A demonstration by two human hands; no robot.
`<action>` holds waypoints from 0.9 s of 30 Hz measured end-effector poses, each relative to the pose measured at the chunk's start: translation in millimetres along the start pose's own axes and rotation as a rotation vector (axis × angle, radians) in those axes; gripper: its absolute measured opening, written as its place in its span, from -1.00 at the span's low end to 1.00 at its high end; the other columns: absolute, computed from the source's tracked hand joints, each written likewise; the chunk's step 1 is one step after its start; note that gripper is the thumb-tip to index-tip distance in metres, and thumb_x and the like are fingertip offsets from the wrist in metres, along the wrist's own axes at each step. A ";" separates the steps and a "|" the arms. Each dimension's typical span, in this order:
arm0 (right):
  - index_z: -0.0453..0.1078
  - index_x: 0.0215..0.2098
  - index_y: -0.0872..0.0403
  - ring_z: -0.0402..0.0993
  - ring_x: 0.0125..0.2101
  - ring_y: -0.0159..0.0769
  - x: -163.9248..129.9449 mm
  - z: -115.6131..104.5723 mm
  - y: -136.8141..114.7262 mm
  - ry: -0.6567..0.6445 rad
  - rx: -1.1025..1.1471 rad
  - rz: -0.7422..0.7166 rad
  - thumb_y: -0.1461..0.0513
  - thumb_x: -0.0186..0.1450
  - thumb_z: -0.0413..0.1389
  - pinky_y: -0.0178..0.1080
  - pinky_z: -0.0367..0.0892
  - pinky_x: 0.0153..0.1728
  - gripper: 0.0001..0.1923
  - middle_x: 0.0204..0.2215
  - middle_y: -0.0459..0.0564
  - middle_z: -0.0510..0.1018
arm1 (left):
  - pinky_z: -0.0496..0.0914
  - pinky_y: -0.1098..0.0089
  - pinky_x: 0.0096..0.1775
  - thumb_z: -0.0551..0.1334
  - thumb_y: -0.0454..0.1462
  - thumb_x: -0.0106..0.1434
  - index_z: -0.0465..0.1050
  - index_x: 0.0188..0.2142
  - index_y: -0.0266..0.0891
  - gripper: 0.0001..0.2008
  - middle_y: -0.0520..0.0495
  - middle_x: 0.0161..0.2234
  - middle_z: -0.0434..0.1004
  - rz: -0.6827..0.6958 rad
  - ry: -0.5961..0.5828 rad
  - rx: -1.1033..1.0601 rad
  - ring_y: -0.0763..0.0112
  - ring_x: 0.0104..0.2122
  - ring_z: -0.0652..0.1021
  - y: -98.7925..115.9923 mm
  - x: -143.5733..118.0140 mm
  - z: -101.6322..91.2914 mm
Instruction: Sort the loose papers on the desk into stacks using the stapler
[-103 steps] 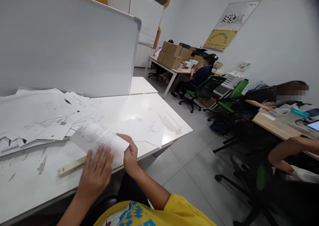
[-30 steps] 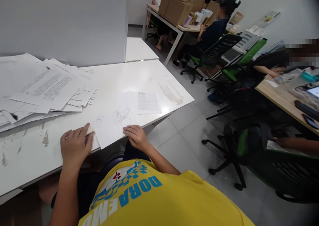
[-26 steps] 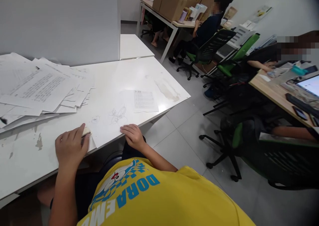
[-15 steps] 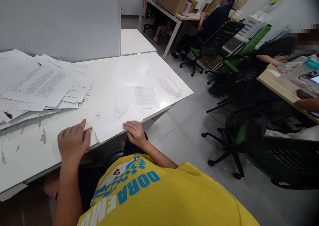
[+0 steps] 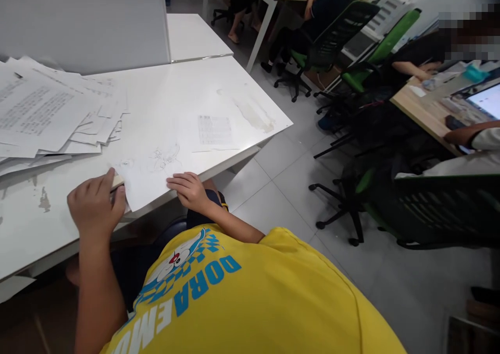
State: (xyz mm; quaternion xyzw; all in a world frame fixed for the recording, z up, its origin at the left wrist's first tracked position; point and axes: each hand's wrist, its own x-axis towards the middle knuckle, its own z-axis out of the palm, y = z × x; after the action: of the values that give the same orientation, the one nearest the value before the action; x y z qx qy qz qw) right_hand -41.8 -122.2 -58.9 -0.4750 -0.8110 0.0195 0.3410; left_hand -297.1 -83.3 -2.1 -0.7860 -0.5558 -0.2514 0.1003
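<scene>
- My left hand (image 5: 95, 206) sits at the near edge of the desk (image 5: 187, 91), fingers curled together over the end of a pale ruler (image 5: 117, 181); only a short stub of it shows past my knuckles, so I cannot tell how firmly it is pinched.
- My right hand (image 5: 188, 189) lies flat, fingers together and grasping nothing, pressing down the near edge of the sketch sheet (image 5: 156, 174).
- That sheet lies at the near edge of the desk, between my 2 hands, its near corner poking just past the edge by my left hand.
- It is skewed: the long axis looks to run from the near-left corner away toward the far right, and the pencil doodles (image 5: 166, 157) sit in its far half.
- As I read it, the step is steadying the paper against the ruler. Doing it well means keeping my right palm weighted so the sheet does not slide, and keeping the ruler's edge flush along the paper's left side.
- A small printed slip (image 5: 214, 130) lies just beyond the sheet toward the right edge.
- A loose pile of papers (image 5: 47, 114) fills the far-left part of the desk, well apart from my hands.
</scene>
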 end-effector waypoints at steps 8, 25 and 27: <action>0.47 0.14 0.02 0.30 0.28 -0.24 -18.6 -10.5 -3.0 -0.026 -0.012 0.044 0.33 0.48 -0.16 -0.04 0.08 0.34 -0.55 0.17 0.00 0.51 | 0.15 -0.04 0.21 0.07 0.00 0.34 0.44 0.16 -0.34 -0.42 -0.31 -0.02 0.57 0.095 0.049 -0.081 -0.01 0.22 0.36 3.7 0.0 -1.4; 0.31 0.29 0.01 0.18 0.34 -0.22 11.1 -10.1 20.3 -0.229 0.085 -0.264 0.40 0.45 -0.19 -0.05 0.11 0.29 -0.47 0.28 -0.01 0.39 | -0.14 -0.12 0.32 -0.01 0.00 0.37 0.29 0.27 -0.32 -0.38 -0.21 0.15 0.46 0.134 -0.005 -0.127 0.09 0.34 0.18 13.9 -2.8 0.2; 0.32 0.29 0.02 0.17 0.34 -0.22 7.8 -11.1 18.2 -0.209 0.097 -0.247 0.41 0.43 -0.19 -0.05 0.11 0.29 -0.46 0.29 -0.02 0.38 | -0.15 -0.11 0.32 -0.01 -0.02 0.38 0.26 0.28 -0.33 -0.39 -0.20 0.18 0.44 0.131 -0.015 -0.128 0.11 0.34 0.16 15.3 -4.6 -0.5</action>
State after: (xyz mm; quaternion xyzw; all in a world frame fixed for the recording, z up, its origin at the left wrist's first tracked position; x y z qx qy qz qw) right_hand -24.2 -109.4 -52.7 -0.3501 -0.8924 0.0658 0.2770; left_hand -284.3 -92.9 -2.2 -0.8274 -0.4868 -0.2733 0.0620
